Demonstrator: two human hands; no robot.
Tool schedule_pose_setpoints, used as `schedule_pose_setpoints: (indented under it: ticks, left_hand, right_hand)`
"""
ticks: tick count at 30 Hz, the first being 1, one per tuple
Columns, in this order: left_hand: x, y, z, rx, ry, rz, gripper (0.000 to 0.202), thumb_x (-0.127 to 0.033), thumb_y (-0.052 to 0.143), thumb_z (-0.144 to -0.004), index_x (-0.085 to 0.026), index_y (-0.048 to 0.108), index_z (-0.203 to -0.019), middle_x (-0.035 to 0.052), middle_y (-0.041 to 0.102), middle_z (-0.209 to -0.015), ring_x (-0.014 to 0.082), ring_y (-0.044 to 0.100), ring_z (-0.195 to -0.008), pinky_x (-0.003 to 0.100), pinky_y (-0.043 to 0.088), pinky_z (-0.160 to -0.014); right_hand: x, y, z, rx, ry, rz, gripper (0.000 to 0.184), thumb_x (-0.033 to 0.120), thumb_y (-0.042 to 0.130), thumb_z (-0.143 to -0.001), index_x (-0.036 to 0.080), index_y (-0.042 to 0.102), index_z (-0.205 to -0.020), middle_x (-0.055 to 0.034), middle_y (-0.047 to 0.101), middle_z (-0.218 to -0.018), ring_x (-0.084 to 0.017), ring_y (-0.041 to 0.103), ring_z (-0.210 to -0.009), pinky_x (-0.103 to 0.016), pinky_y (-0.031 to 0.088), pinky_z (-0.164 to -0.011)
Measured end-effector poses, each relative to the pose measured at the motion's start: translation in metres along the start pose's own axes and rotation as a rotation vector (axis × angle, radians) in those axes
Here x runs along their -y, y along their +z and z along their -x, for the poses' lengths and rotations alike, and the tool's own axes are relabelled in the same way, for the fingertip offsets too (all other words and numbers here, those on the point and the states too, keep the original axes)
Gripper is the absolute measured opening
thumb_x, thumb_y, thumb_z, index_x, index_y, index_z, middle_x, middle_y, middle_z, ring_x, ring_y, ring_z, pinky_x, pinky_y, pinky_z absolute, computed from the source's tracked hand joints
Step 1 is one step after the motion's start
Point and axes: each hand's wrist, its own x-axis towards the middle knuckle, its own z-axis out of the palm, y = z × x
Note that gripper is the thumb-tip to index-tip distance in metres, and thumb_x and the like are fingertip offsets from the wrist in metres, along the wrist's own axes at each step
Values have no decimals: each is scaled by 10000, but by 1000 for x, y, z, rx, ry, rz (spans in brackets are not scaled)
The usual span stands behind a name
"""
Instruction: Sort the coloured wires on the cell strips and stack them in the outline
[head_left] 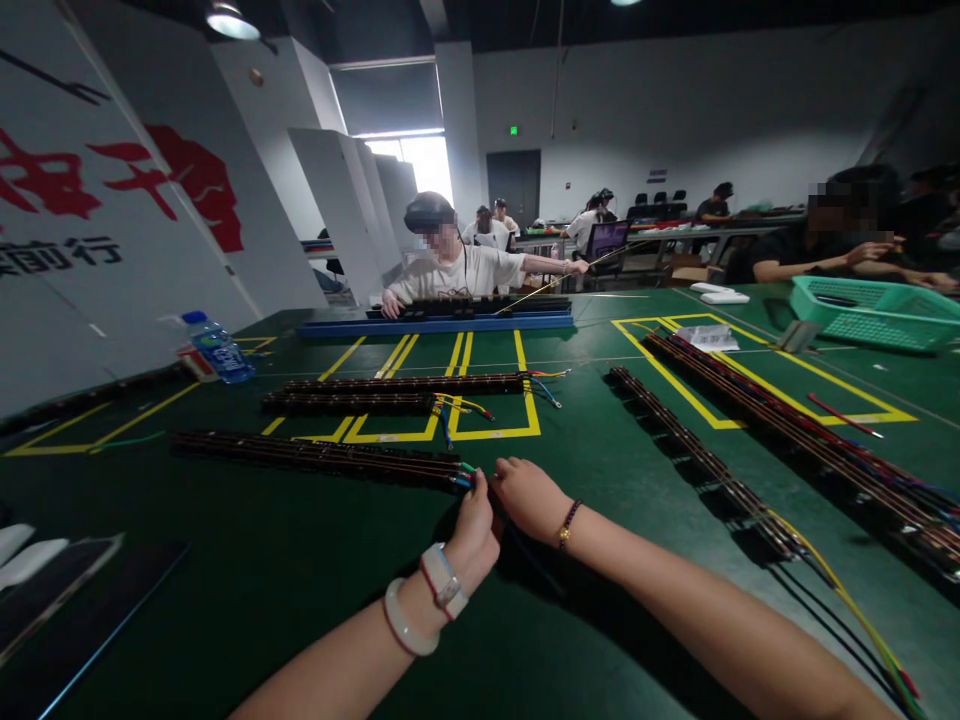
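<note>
My left hand [472,535] and my right hand [529,495] meet at the right end of a long dark strip [315,455] lying on the green table [300,590]. Both hands have their fingers curled in a pinch around the thin coloured wires [465,475] that stick out of that end. My left wrist carries a watch and a pale bangle, my right wrist a beaded bracelet. What exactly each fingertip grips is hidden by the hands.
Two more dark strips [397,390] with coloured wire tails lie farther back inside yellow floor-tape boxes. Longer strips [705,460] and a wire bundle [825,450] run down the right. A water bottle [217,347] stands at left, a teal basket [874,312] at right. A person sits across behind a blue rack [435,322].
</note>
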Motion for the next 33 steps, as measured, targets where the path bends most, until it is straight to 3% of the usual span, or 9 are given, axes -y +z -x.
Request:
schedule_pose_setpoints:
  ticks: [3, 7, 10, 12, 15, 19, 22, 27, 33]
  left_hand:
    - [3, -2, -5, 32, -3, -9, 188, -294, 498, -902, -152, 494, -778, 23, 619, -699, 130, 633, -748, 235, 487, -696]
    - [2, -6, -5, 126, 9, 13, 175, -305, 579, -852, -155, 506, -801, 23, 632, -742, 137, 637, -761, 268, 498, -748]
    - [0, -8, -3, 194, 23, 22, 111, -259, 553, -871, -157, 516, -852, 42, 648, -845, 125, 635, -826, 282, 482, -847]
    - [-2, -8, -3, 243, 16, 17, 93, -237, 517, -891, -149, 518, -860, 62, 651, -892, 129, 631, -867, 300, 463, -901]
    - [-3, -8, -2, 309, -16, -1, 115, -238, 502, -896, -133, 522, -854, 78, 655, -875, 150, 630, -862, 337, 452, -926]
    - [-6, -11, -3, 322, -41, -31, 145, -278, 513, -891, -148, 488, -833, 46, 640, -776, 147, 631, -766, 363, 465, -905]
    - [-8, -15, -3, 333, -70, -25, 168, -286, 462, -915, -139, 477, -832, 69, 644, -811, 170, 642, -815, 399, 476, -896]
    - [-9, -19, -3, 378, -114, -15, 158, -242, 430, -924, -111, 490, -858, 138, 649, -930, 220, 636, -941, 408, 484, -884]
    - [-10, -19, -1, 215, -131, -102, 136, -263, 453, -915, -150, 449, -840, 6, 570, -687, 105, 569, -616, 248, 479, -639]
  right_hand:
    - [-6, -10, 3, -11, -18, -1, 286, 186, 400, -901, 98, 654, -998, -160, 591, -984, -226, 548, -887, -313, 411, -751]
    - [-39, -35, 5, 70, -162, -253, 330, 292, 393, -936, 138, 681, -886, -99, 634, -840, -167, 554, -801, -261, 393, -722]
    - [-62, -45, 7, 163, 78, -333, 421, 410, 402, -925, 132, 675, -766, -88, 643, -741, -151, 558, -661, -257, 380, -614]
    - [-69, -40, 7, 371, 190, -469, 495, 508, 409, -902, 119, 654, -719, -89, 638, -690, -152, 566, -597, -257, 389, -566]
    - [-72, -20, 7, 700, 136, -896, 514, 560, 410, -885, 99, 631, -834, -81, 647, -696, -155, 605, -588, -258, 451, -560]
    - [-77, -1, 3, 812, 92, -1212, 517, 574, 502, -828, 102, 579, -1026, -43, 641, -677, -154, 626, -609, -258, 491, -560]
    - [-88, -3, 2, 710, 102, -1159, 479, 556, 577, -778, 101, 583, -930, -7, 596, -603, -126, 579, -526, -222, 448, -490]
    - [-107, -18, 2, 442, 150, -799, 311, 426, 567, -825, 125, 639, -853, -13, 622, -636, -88, 532, -505, -190, 385, -481]
    - [-105, -6, -5, 78, 403, -197, 302, 472, 581, -823, 194, 693, -790, -52, 679, -742, -158, 612, -676, -229, 341, -544]
